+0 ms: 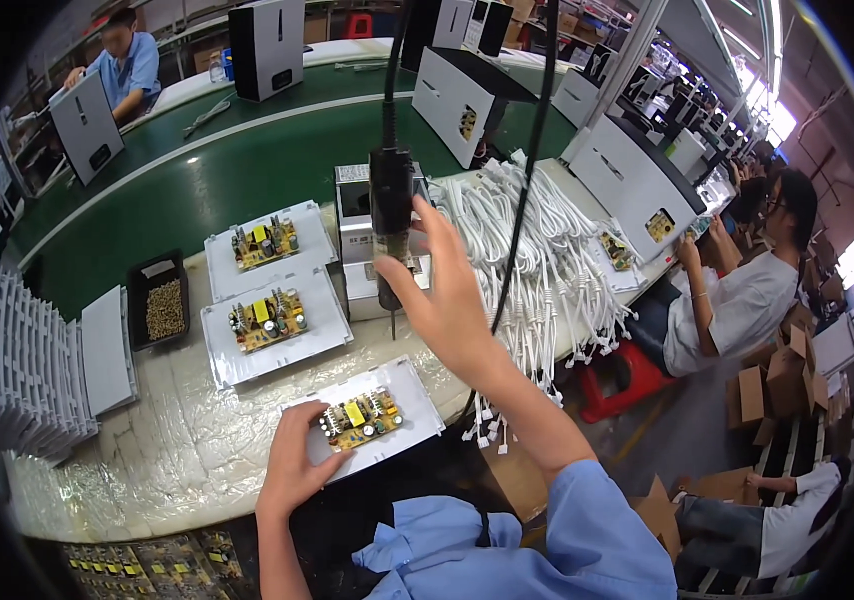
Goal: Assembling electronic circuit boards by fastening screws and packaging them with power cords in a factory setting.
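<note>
My left hand (295, 462) grips the left end of a yellow-brown circuit board (372, 418), its thumb and fingers at opposite edges. That board lies on a white plastic panel (417, 400) at the bench's near edge. My right hand (447, 290) is raised at a black electric screwdriver (392, 195), which hangs upright on its cable with the bit down. Its thumb crosses the lower part of the tool, while the fingers are spread along the right side, not wrapped round it. Farther back, two more circuit boards, one nearer (269, 318) and one farther (265, 242), rest on white panels.
A black tray of brass-coloured screws (165, 308) sits left, beside stacked white panels (32, 360). Bundled white cables (507, 240) cover the right side. A black cable (522, 190) hangs in front of them. White appliance housings (452, 100) stand beyond; a co-worker (737, 290) sits right.
</note>
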`<state>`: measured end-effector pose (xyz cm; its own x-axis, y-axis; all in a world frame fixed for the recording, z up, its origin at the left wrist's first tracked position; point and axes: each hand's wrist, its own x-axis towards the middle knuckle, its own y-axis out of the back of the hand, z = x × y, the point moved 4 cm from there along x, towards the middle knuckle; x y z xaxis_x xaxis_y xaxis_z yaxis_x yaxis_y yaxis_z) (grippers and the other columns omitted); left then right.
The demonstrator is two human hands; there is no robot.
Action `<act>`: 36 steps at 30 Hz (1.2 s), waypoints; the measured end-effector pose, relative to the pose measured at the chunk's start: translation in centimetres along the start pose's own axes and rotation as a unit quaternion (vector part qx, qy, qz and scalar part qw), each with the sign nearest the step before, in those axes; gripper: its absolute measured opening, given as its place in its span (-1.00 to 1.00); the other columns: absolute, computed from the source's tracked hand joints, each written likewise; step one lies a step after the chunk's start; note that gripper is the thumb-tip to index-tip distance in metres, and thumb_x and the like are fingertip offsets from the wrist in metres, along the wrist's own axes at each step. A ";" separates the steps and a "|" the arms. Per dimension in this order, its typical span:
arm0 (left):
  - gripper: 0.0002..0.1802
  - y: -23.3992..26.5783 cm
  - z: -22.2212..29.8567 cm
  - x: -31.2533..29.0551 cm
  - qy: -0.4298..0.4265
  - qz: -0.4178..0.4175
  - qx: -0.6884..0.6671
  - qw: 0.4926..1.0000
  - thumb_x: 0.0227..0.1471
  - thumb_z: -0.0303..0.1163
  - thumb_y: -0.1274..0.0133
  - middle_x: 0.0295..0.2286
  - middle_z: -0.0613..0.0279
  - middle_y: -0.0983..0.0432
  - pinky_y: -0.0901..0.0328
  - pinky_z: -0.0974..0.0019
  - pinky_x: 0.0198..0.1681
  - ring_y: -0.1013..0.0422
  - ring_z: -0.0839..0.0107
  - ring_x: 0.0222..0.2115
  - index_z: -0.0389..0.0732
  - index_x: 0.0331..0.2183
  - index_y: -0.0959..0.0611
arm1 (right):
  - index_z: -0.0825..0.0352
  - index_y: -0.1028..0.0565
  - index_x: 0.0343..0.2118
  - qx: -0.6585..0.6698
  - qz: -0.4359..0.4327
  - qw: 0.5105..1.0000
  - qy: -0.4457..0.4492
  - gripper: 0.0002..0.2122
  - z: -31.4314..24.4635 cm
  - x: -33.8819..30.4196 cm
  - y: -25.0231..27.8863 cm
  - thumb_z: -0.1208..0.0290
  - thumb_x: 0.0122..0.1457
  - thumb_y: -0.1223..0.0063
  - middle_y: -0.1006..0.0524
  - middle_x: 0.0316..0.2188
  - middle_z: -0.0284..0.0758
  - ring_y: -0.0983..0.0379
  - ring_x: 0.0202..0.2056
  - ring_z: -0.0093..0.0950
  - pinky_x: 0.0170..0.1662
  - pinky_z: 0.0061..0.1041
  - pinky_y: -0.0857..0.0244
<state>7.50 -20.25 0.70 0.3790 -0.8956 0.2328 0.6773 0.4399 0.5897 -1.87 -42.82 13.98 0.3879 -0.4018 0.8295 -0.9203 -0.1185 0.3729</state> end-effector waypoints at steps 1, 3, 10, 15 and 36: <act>-0.26 0.0 0.0 0.0 -0.004 0.000 0.002 1.000 -0.30 -0.43 -0.39 -0.12 0.03 -0.38 -0.30 0.22 0.04 -0.37 0.13 -0.09 -0.28 -0.02 -0.44 | 0.44 -0.38 0.09 -0.038 -0.023 0.997 0.067 -0.56 -2.0 0.1 2.2 0.39 0.17 -0.13 -0.55 -0.39 -0.16 -0.52 -0.35 -0.24 -0.11 -0.32 -0.36; -0.26 0.0 -0.1 0.0 -0.006 0.003 0.006 1.000 -0.30 -0.42 -0.39 -0.11 0.03 -0.38 -0.30 0.22 0.04 -0.37 0.13 -0.08 -0.28 -0.02 -0.44 | 0.48 -0.46 -0.03 0.056 -0.043 0.983 0.172 -0.70 -4.9 -0.9 6.0 0.43 0.22 -0.02 -0.55 -0.34 -0.11 -0.52 -0.36 -0.24 -0.08 -0.26 -0.34; -0.26 0.1 0.2 0.2 -0.010 0.002 0.011 1.000 -0.29 -0.40 -0.40 -0.09 0.03 -0.38 -0.30 0.22 0.04 -0.37 0.12 -0.07 -0.26 -0.02 -0.44 | 0.36 -0.57 -0.24 -0.218 0.060 0.973 -0.051 -0.75 9.0 0.9 7.1 0.26 0.14 -0.17 -0.53 -0.19 -0.15 -0.38 -0.10 -0.22 0.03 -0.29 -0.20; -0.27 0.1 0.3 0.3 -0.010 -0.003 0.012 1.000 -0.28 -0.39 -0.40 -0.09 0.02 -0.38 -0.30 0.22 0.05 -0.37 0.12 -0.07 -0.26 -0.02 -0.44 | 0.41 -0.55 -0.29 -0.339 -0.040 0.939 -0.035 -0.66 12.5 -2.7 2.6 0.17 0.09 -0.19 -0.53 -0.21 -0.11 -0.40 -0.11 -0.15 0.03 -0.26 -0.20; -0.28 1.5 8.5 -1.1 -0.007 0.029 -0.404 0.914 0.14 -0.21 -0.09 0.16 -0.09 -0.26 -0.09 0.13 0.23 -0.15 0.18 0.22 -0.33 0.19 -0.21 | 0.41 -0.25 0.03 0.486 -0.491 0.549 -0.471 -0.70 -8.6 -10.6 2.7 0.29 0.39 0.22 -0.51 -0.28 -0.21 -0.42 -0.53 -0.59 -0.41 -0.56 -0.35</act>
<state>2.71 -19.21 7.92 0.4251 -0.8675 0.2583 0.9030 0.3870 -0.1865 -7.98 -31.10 9.77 0.9437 0.0516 -0.3268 -0.0628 -0.9419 -0.3301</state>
